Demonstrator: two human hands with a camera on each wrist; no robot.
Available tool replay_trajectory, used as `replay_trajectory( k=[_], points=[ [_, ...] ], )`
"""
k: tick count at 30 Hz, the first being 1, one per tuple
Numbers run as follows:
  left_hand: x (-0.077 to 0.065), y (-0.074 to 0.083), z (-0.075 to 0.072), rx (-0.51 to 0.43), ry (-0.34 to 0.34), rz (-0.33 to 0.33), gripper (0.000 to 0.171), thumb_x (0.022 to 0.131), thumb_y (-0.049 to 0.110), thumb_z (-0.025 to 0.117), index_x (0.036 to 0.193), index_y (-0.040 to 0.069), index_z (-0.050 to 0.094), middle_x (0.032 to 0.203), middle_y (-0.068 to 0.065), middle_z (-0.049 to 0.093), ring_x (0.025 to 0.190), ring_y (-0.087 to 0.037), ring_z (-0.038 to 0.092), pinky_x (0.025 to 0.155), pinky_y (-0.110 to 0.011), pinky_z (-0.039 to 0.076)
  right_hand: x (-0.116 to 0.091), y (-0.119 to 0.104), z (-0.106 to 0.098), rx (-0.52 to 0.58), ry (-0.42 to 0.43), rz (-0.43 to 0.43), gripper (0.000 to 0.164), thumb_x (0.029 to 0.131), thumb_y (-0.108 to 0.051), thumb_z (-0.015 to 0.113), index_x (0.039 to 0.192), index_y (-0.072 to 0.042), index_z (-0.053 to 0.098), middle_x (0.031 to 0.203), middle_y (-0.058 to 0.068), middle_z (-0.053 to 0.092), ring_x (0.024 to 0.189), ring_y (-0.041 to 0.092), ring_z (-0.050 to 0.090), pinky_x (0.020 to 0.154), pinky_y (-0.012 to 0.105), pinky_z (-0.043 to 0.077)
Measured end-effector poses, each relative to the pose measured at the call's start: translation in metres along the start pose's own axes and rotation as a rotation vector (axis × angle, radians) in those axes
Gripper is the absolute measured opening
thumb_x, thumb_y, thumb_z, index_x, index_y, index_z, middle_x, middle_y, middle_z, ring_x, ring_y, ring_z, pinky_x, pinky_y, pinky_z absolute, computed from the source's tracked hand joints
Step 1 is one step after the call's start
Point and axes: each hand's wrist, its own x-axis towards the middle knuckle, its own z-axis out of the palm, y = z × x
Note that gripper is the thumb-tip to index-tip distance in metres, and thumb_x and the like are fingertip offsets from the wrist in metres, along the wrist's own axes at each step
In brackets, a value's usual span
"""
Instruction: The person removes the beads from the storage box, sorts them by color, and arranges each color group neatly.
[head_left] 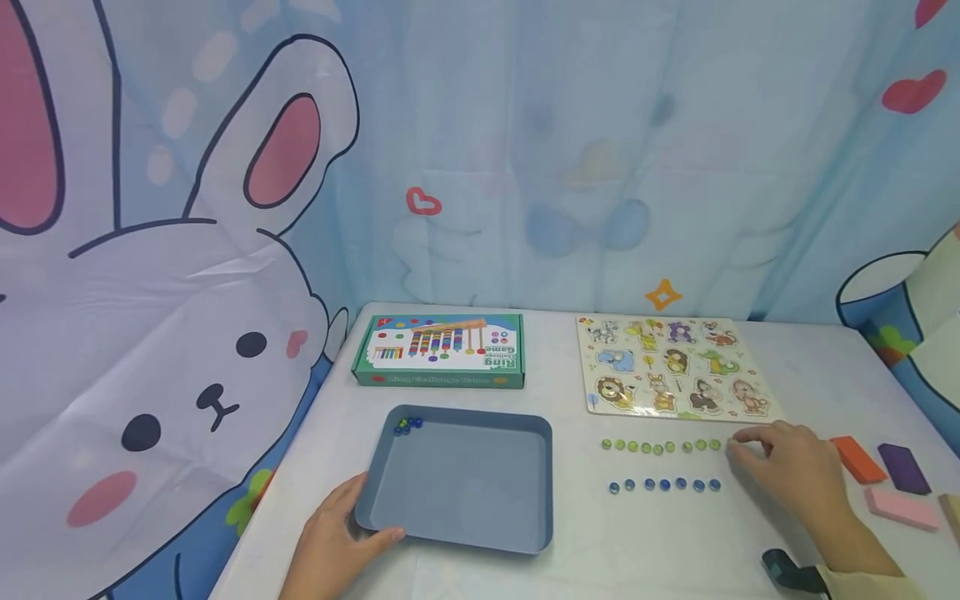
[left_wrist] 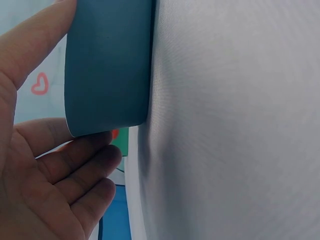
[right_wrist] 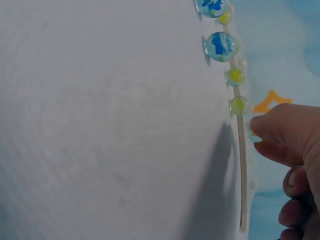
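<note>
My left hand grips the near left corner of a grey-blue rectangular tray, thumb at the front wall and fingers along the left side. The left wrist view shows the tray's wall between thumb and forefinger. Several blue and yellow-green marbles lie in the tray's far left corner. At the right end of a row of yellow-green marbles, my right hand pinches a clear marble between thumb and forefinger, which partly hide it. A row of blue marbles lies nearer to me.
A boxed ring game stands behind the tray. An animal puzzle board lies behind the marble rows. Right of my right hand are orange, purple and pink blocks. A printed curtain hangs behind the table.
</note>
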Motion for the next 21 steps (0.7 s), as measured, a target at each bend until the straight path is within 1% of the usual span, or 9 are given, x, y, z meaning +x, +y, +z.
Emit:
replay_trajectory(
  k=[5, 9, 16, 19, 21],
  points=[
    [0.0000, 0.0003, 0.0012, 0.011, 0.010, 0.006, 0.119, 0.067, 0.077, 0.083, 0.154, 0.004, 0.051, 0.153, -0.019, 0.056, 0.140, -0.044, 0.055, 0.110, -0.062, 0.051, 0.0012, 0.0038, 0.0022, -0.009, -0.028, -0.006, 0.032, 0.085, -0.028, 0.081, 0.106, -0.004, 0.080, 0.071, 0.005, 0.062, 0.071, 0.026, 0.049, 0.064, 0.043, 0.030],
    [0.0004, 0.0008, 0.0012, 0.013, 0.020, 0.016, 0.118, 0.067, 0.076, 0.084, 0.154, 0.003, 0.051, 0.152, -0.019, 0.057, 0.140, -0.043, 0.056, 0.110, -0.062, 0.051, 0.0013, 0.0052, 0.0032, -0.015, -0.048, -0.004, 0.032, 0.085, -0.028, 0.081, 0.106, -0.004, 0.080, 0.070, 0.004, 0.061, 0.071, 0.026, 0.049, 0.065, 0.043, 0.030],
    [0.0001, 0.0015, 0.0005, 0.012, 0.022, 0.020, 0.117, 0.067, 0.075, 0.085, 0.153, 0.002, 0.052, 0.152, -0.020, 0.057, 0.140, -0.044, 0.056, 0.110, -0.063, 0.051, -0.0001, 0.0052, 0.0043, -0.017, -0.056, -0.005, 0.032, 0.084, -0.028, 0.083, 0.107, -0.005, 0.081, 0.069, 0.003, 0.062, 0.070, 0.025, 0.050, 0.064, 0.042, 0.030],
    [0.0001, 0.0012, 0.0007, 0.006, 0.024, 0.022, 0.117, 0.067, 0.075, 0.085, 0.153, 0.003, 0.052, 0.152, -0.019, 0.057, 0.140, -0.044, 0.056, 0.110, -0.062, 0.051, -0.0001, 0.0051, 0.0027, -0.010, -0.060, 0.002, 0.036, 0.085, -0.030, 0.083, 0.111, -0.005, 0.080, 0.069, 0.003, 0.060, 0.071, 0.025, 0.049, 0.064, 0.042, 0.031],
    [0.0002, 0.0012, 0.0007, 0.003, 0.024, 0.024, 0.117, 0.067, 0.075, 0.085, 0.153, 0.003, 0.052, 0.152, -0.019, 0.057, 0.140, -0.043, 0.056, 0.110, -0.062, 0.051, 0.0007, 0.0049, 0.0011, 0.001, -0.046, 0.006, 0.038, 0.085, -0.030, 0.082, 0.113, -0.004, 0.079, 0.068, 0.003, 0.056, 0.070, 0.025, 0.047, 0.064, 0.042, 0.029]
  ],
)
